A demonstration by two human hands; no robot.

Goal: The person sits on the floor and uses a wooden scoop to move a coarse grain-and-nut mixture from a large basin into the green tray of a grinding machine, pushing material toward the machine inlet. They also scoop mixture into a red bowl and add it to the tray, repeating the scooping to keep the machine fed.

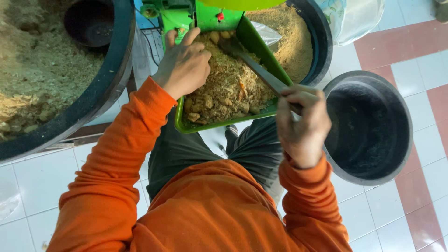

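Orange sleeves [154, 196] fill the bottom of the frame, both arms reaching up toward a green tray [261, 51] at upper centre that holds a heap of tan, crumbly meal with lumps [224, 88]. At centre left of the tray the left hand [184, 65] lies on the meal, knuckles up and fingers curled down into it, thumb raised along the tray's far edge. Right of centre, the right hand [303, 123] is closed in a fist around the end of a dark flat stick [259, 70], which slants up and left across the tray's right wall with its far end buried in the meal. Just beside that hand, at the right of the frame, an empty black bucket [368, 126] stands on the white and red tiled floor [406, 56]. A large black tub of the same meal [56, 74] takes the upper left, and another dark tub of finer meal [303, 42] sits behind the tray at upper right.
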